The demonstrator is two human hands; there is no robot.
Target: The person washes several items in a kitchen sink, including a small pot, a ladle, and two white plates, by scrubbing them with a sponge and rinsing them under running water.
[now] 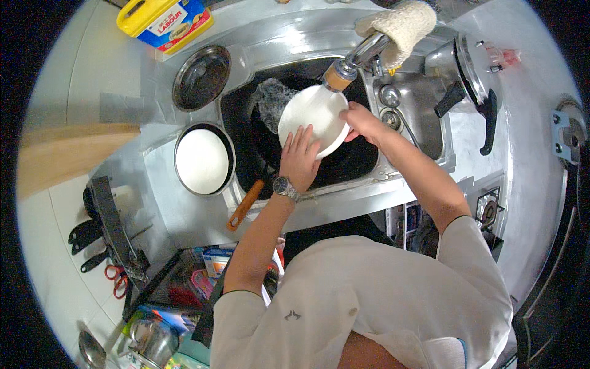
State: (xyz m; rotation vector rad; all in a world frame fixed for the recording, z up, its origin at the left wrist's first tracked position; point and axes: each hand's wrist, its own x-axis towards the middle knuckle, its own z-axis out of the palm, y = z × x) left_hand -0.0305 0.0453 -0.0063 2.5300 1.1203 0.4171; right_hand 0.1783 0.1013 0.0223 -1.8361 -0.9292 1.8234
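Under the running faucet (339, 76), a white bowl (318, 113) is tilted over the dark sink basin (355, 161). Its right rim is gripped by my right hand (362, 122), thumb on the inside edge. My left hand (302, 157) lies with spread fingers against the bowl's near-left rim and inner wall; whether it presses or grips is hard to see. Water streams from the spout into the bowl. Splashing water (273, 104) shows at the bowl's left, over the basin. A pan with a wooden handle (246, 205) rests in the sink, mostly hidden, its handle leaning over the near-left edge.
Left of the sink sit a dark pan holding a white plate (202, 161), a glass lid (203, 78) and a yellow jug (168, 25). A pressure cooker (454, 69) stands right of the smaller steel basin (426, 124). Knives and red-handled scissors (119, 281) hang at left.
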